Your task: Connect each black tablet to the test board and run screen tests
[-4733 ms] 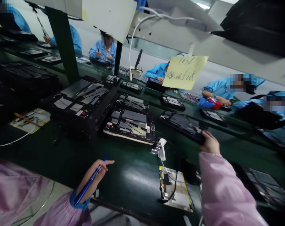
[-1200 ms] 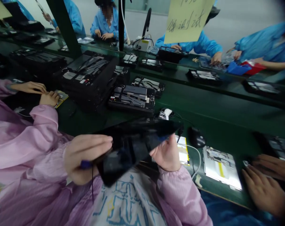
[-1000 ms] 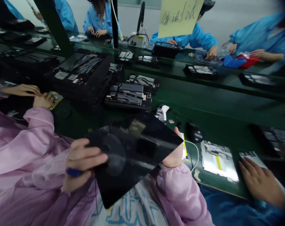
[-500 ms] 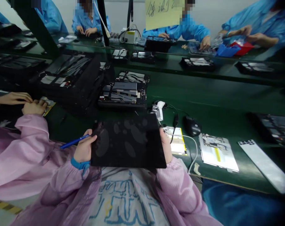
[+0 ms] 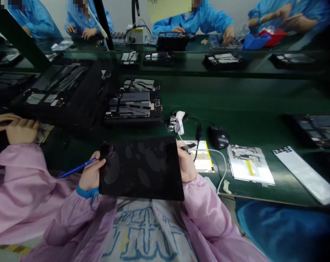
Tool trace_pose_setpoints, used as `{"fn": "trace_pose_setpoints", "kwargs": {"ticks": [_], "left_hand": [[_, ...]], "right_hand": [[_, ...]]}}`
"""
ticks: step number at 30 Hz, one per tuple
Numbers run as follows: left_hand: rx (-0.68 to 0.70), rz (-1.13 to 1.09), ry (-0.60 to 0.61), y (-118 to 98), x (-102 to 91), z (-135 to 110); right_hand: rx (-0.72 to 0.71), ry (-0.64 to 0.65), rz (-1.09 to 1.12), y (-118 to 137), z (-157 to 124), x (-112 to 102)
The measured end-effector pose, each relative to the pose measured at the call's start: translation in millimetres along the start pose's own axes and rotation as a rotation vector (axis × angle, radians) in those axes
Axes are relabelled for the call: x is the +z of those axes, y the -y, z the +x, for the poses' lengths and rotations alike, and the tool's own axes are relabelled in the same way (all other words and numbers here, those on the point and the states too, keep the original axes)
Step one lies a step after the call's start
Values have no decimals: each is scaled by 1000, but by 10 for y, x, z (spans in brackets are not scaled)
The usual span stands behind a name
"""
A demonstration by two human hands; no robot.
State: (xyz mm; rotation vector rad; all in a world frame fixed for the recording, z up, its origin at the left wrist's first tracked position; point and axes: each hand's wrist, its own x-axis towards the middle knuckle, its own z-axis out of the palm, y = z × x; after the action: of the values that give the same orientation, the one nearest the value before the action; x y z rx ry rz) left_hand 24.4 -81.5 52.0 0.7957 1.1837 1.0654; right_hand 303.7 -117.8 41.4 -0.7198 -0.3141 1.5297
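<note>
A black tablet (image 5: pixel 143 169) with a smudged, glossy face is held up between both hands, tilted toward me, over the near edge of the bench. My left hand (image 5: pixel 91 174) grips its left edge, thumb on the front. A blue pen (image 5: pixel 77 168) also sticks out from that hand, pointing down to the left. On the opposite edge, my right hand (image 5: pixel 187 163) is closed around the side of the tablet; some of its fingers are hidden behind. Just beyond the right hand lies a white and yellow sheet-like part (image 5: pixel 203 156) with a cable across it.
Opened tablet bodies (image 5: pixel 134 105) are stacked ahead, and a taller stack (image 5: pixel 55 87) rises at left. A mouse (image 5: pixel 218 137), a silvery panel (image 5: pixel 250 165) and a long white strip (image 5: pixel 306 174) lie rightward. A co-worker's hands (image 5: pixel 20 127) work at left. More people sit across the bench.
The view has shifted, so the bench things appear farther left and slightly higher. The tablet, still in both hands, sits a little lower and left in the picture. The neighbour's hands have changed pose.
</note>
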Motion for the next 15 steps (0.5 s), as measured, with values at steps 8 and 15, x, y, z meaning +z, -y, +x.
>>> {"fn": "trace_pose_setpoints", "kwargs": {"ticks": [8,15], "left_hand": [[-52,22,-55,-85,1,104],[-116,43,-159,-189,83,222]], "right_hand": [[-176,-23,-35,88,45,-192],[-320,-368,-384,50,-28,-449]]}}
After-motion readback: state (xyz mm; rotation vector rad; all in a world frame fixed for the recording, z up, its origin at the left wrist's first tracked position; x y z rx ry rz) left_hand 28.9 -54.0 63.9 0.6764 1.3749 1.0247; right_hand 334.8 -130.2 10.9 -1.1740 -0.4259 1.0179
